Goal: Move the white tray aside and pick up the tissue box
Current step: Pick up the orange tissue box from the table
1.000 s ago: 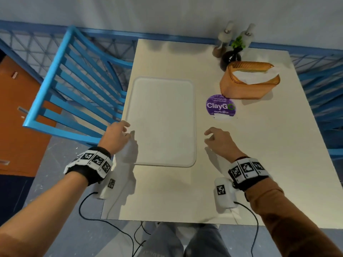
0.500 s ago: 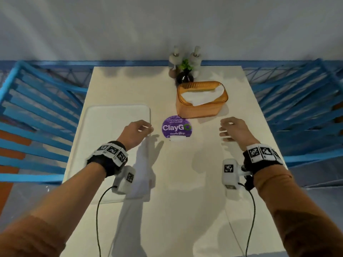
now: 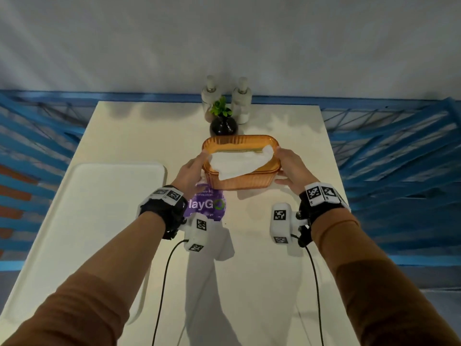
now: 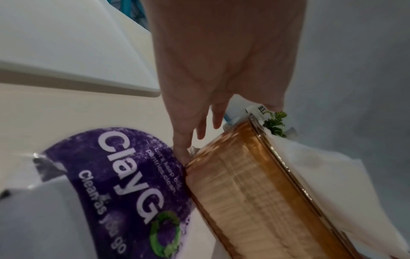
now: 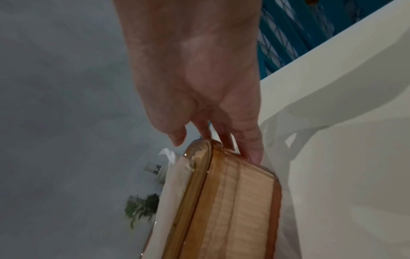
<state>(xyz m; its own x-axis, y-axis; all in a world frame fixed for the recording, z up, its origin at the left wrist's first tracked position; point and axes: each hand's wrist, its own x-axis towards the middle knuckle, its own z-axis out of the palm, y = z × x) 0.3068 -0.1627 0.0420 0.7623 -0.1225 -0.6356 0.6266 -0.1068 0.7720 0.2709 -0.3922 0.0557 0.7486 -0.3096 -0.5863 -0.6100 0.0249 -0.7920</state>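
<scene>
The orange ribbed tissue box with a white tissue spilling over its top is at the middle of the table. My left hand grips its left end and my right hand its right end, thumbs at the top rim and fingers down the sides. In the left wrist view my left hand touches the end of the tissue box. In the right wrist view my right hand holds the tissue box likewise. The white tray lies along the table's left edge.
A purple round sticker is on the cream table, partly covered by the box. A dark vase with a green sprig and two white bottles stand behind the box. Blue chairs flank the table.
Both hands have moved forward from the table and taken hold of the tissue box's two ends. The box now overlaps the sticker's top. The tray stays at the left.
</scene>
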